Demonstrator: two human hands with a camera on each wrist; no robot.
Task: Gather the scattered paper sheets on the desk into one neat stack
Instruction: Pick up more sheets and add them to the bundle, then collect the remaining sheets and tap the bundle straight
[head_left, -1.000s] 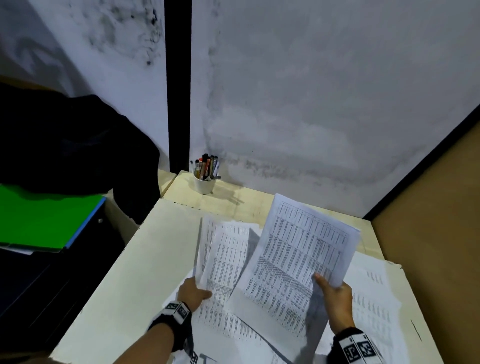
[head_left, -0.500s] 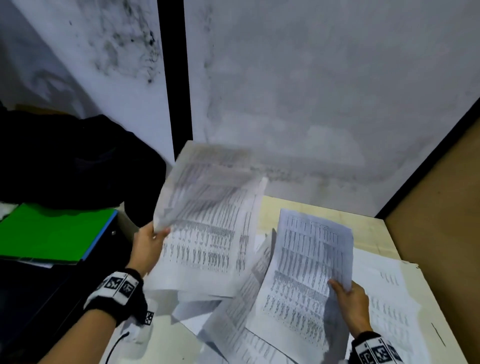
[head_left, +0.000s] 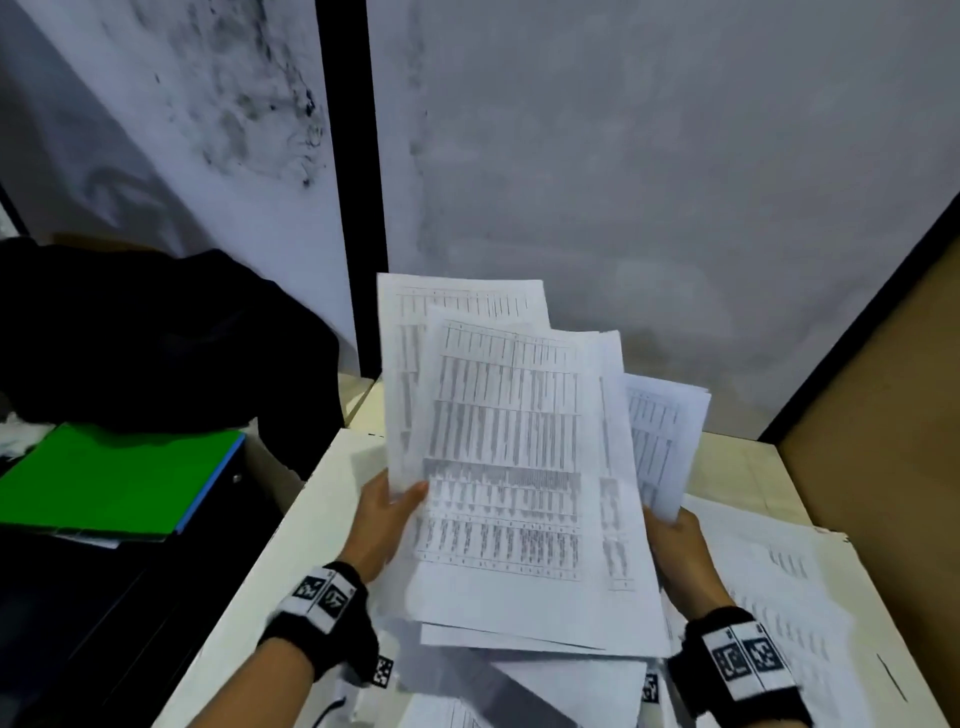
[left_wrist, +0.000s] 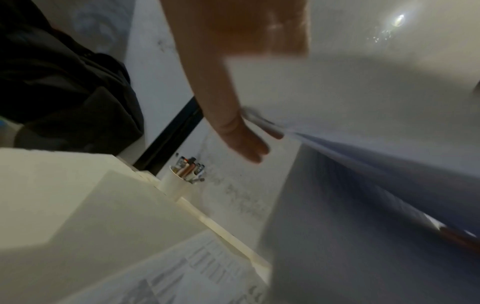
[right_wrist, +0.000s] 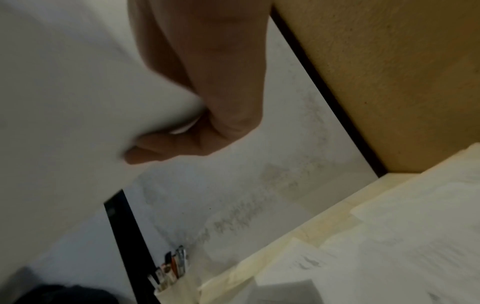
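Left hand (head_left: 387, 519) and right hand (head_left: 675, 545) each pinch a side edge of the fanned sheets (head_left: 509, 467), raised above the counter (head_left: 311, 509) and its loose sheets (head_left: 795, 582).

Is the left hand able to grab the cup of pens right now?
Probably not yet. The left hand is busy holding the raised paper sheets, and the cup of pens stands behind them by the wall.
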